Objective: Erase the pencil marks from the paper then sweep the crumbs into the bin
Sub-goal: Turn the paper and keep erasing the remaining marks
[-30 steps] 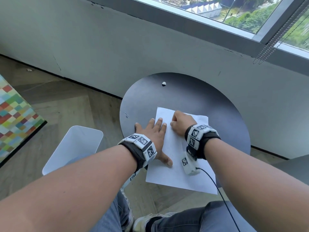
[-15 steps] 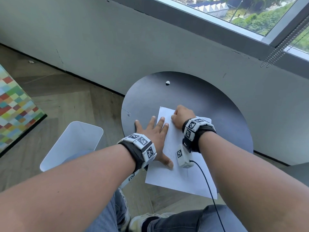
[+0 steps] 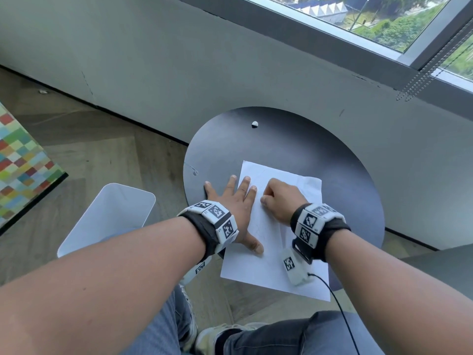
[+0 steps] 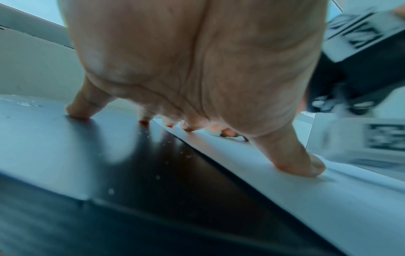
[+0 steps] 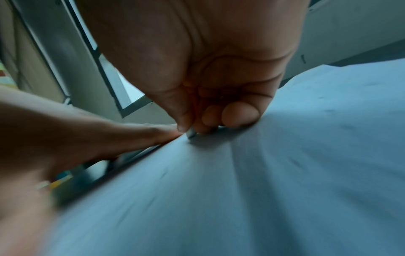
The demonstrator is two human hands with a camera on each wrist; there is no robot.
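A white sheet of paper (image 3: 271,267) lies on the round dark table (image 3: 294,139), its near edge hanging over the rim. Faint pencil marks (image 3: 261,226) show near its middle. My left hand (image 3: 235,201) lies flat with spread fingers, straddling the paper's left edge and pressing it down. My right hand (image 3: 279,201) is curled into a fist on the upper part of the sheet. In the right wrist view, thumb and fingers pinch a small grey eraser (image 5: 190,134) whose tip touches the paper (image 5: 285,173). A white bin (image 3: 110,216) stands on the floor to the left of the table.
A small white lump (image 3: 254,124) sits at the table's far side. Pale crumbs (image 4: 157,177) dot the dark tabletop beside the paper's left edge. A grey wall with a window rises just behind the table. A chequered coloured block (image 3: 20,165) stands at far left.
My right fist has slid a little towards me down the paper. The left hand has stayed flat in the same place.
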